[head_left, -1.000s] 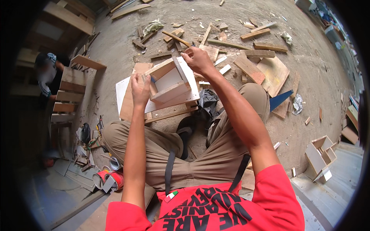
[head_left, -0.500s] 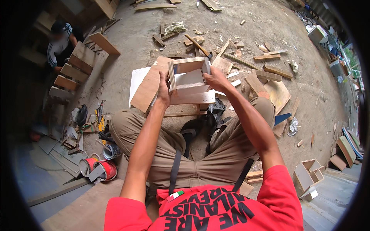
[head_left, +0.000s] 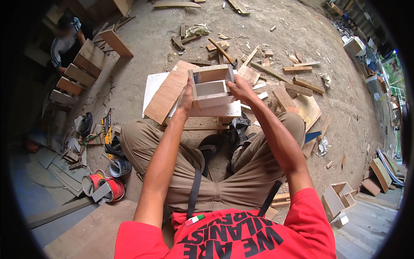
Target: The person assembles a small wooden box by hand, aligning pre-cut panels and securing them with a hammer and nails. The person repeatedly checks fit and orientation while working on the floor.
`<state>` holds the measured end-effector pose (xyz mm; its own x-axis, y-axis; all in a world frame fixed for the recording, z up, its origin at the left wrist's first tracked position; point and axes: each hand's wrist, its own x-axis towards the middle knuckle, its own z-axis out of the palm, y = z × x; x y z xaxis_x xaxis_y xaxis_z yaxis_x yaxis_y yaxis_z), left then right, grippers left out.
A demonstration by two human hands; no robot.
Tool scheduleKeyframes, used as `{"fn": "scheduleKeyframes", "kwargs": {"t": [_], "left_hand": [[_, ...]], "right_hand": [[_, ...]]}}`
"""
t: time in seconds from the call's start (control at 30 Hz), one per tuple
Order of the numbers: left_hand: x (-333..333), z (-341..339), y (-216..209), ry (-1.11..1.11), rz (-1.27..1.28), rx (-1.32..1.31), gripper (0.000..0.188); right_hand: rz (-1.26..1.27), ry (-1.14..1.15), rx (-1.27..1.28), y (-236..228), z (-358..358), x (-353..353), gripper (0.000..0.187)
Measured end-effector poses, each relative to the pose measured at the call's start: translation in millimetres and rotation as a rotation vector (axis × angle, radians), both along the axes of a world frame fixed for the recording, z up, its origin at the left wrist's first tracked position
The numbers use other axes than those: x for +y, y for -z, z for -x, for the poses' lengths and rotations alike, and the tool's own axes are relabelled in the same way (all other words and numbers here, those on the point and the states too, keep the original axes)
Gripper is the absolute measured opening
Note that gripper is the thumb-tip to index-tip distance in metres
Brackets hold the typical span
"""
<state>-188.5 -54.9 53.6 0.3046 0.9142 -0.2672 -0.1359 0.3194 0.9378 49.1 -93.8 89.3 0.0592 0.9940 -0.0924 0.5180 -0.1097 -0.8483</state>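
A small open wooden box (head_left: pixel 212 102) with plywood edges and white panels is held between my two hands above a low work surface. My left hand (head_left: pixel 186 99) is closed on its left side, fingers partly hidden behind the plywood edge. On the right side, my right hand (head_left: pixel 240 88) grips the box near its corner. A white inner panel shows through the open top. Beneath and to the left lie a brown plywood piece (head_left: pixel 167 96) and a white board (head_left: pixel 152 88). A white panel with small dots along its edge (head_left: pixel 224 111) lies just under the box.
A hammer (head_left: pixel 222 51) lies beyond the box among wood offcuts (head_left: pixel 297 69). A blue saw blade (head_left: pixel 312 136) is by my right knee. Red cans (head_left: pixel 114 190) and a yellow-black tool (head_left: pixel 106 129) stand left. Another small box (head_left: pixel 337 199) sits at right. A person (head_left: pixel 64 45) works far left.
The box has tilted slightly in my hands, so its white inner panel shows differently. Both hands keep their hold. The view has shifted a little.
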Motion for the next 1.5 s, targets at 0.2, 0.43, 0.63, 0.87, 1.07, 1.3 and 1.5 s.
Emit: {"fn": "scheduleKeyframes", "kwargs": {"t": [0.2, 0.43, 0.63, 0.87, 1.07, 1.3, 1.5], "left_hand": [[3.8, 4.8, -8.7, 0.038, 0.004, -0.051, 0.091], [1.8, -4.8, -30.9, -0.059, 0.048, 0.032, 0.084], [2.2, -0.4, -47.8, -0.061, 0.122, 0.105, 0.089], [13.7, 13.1, -13.8, 0.006, 0.22, -0.015, 0.099], [14.9, 15.1, -18.6, 0.037, 0.235, 0.007, 0.097], [14.9, 16.2, -30.8, 0.046, 0.279, 0.06, 0.088], [15.0, 15.7, -30.3, 0.071, 0.327, -0.053, 0.078]], "right_hand": [[0.048, 0.032, 0.013, -10.2, 7.6, 2.8, 0.034], [0.163, 0.044, -0.02, -3.9, 5.2, 10.6, 0.047], [0.321, 0.015, 0.171, -11.4, 7.2, 8.3, 0.058], [0.292, 0.019, 0.136, -16.8, 17.3, -3.7, 0.052], [0.182, 0.101, 0.091, -7.6, 21.7, -8.7, 0.047], [0.13, 0.111, 0.159, -6.6, 22.4, -14.2, 0.044], [0.057, 0.052, 0.355, -4.6, 19.4, -28.3, 0.052]]}}
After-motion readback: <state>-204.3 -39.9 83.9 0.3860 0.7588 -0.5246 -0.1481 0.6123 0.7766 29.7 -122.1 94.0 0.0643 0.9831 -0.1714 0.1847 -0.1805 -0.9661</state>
